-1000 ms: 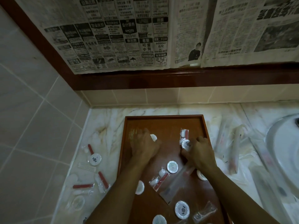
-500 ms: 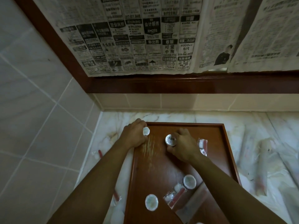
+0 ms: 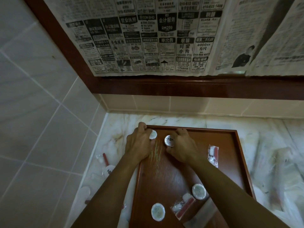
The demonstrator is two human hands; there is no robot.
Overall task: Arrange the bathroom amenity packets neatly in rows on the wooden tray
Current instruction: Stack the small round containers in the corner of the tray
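The left hand [image 3: 138,144] pinched a round packet [image 3: 153,134] under its fingers at the tray [image 3: 236,155] corner; the right hand [image 3: 181,148] pinched another [image 3: 169,141] beside it. Starting the top row; next, release and fetch more.

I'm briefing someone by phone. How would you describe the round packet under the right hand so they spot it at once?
Find the wooden tray on the marble counter and look along its far edge. Two round white packets sit there; this round packet is the inner one, gripped by the right hand. Unlike its neighbour in the corner under the left hand, it shows dark print on top.
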